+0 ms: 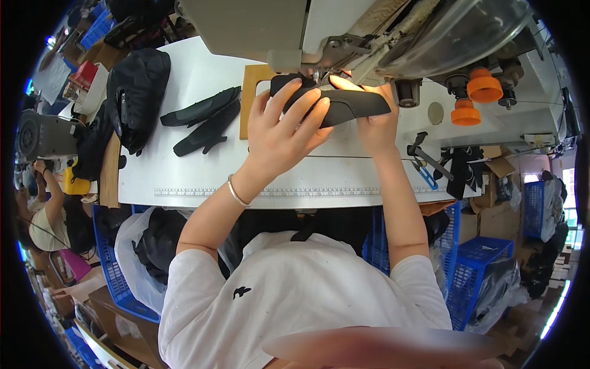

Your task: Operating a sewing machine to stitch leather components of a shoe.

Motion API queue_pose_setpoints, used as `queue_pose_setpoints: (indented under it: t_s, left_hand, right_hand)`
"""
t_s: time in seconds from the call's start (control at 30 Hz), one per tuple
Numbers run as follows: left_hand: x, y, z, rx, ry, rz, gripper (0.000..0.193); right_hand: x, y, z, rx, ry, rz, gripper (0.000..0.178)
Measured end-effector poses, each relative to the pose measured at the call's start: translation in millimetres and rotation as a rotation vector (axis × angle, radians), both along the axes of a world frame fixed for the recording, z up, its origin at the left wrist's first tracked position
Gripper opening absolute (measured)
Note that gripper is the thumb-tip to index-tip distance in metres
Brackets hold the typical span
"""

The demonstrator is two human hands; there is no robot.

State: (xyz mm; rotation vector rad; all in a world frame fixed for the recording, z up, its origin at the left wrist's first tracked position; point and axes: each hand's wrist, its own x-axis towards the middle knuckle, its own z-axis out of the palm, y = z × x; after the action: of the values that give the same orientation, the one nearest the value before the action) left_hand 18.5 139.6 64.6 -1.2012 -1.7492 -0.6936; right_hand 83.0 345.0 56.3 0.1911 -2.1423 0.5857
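A curved black fabric piece (359, 106) with a stitched seam sits under the needle area of a sewing machine (258, 31). My left hand (279, 126) grips its left part, fingers bent over the top; the thumb is hidden. My right hand (378, 126) holds the piece from its far right side, partly covered by it, with a finger lit by the machine lamp. Two more black fabric pieces (206, 120) lie on the white table (344, 175) to the left of my left hand.
Blue-handled thread snips (425, 175) and dark tools lie right of my right forearm. A black bundle (138, 98) rests at the table's left. A ruler strip (295, 192) runs along the near edge. Blue crates (473, 270) stand beside me. Another person (52, 209) sits far left.
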Motion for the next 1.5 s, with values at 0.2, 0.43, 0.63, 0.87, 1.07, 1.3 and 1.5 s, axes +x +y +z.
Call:
queue_pose_setpoints:
  t_s: [0.2,0.43,0.63,0.87,1.07,1.3,1.5]
  left_hand:
    - [16.7,7.5,-3.6,0.006,0.024,0.148,0.040]
    - [20.9,15.7,-7.2,0.032,0.042,0.201,0.040]
    - [20.9,18.2,-8.4,0.036,0.072,0.224,0.039]
    - [23.3,27.3,-13.8,0.078,0.080,0.259,0.033]
    - [30.1,28.5,-4.8,0.092,0.045,0.303,0.040]
    - [33.1,31.8,1.1,0.076,0.031,0.314,0.037]
    - [35.2,33.8,3.4,0.065,0.016,0.334,0.036]
  right_hand:
    - [-2.8,14.1,-1.3,-0.067,-0.148,0.042,0.031]
    - [-15.0,36.3,-11.4,-0.163,-0.221,0.172,0.036]
    - [-19.2,41.8,-16.5,-0.179,-0.239,0.158,0.026]
    - [-27.4,56.7,-15.4,-0.047,-0.152,0.165,0.028]
    - [-39.2,80.1,-24.3,0.008,-0.158,0.261,0.027]
    - [-43.1,90.5,-24.1,-0.037,-0.193,0.276,0.020]
    - [-40.1,86.3,-8.3,0.052,-0.172,0.284,0.013]
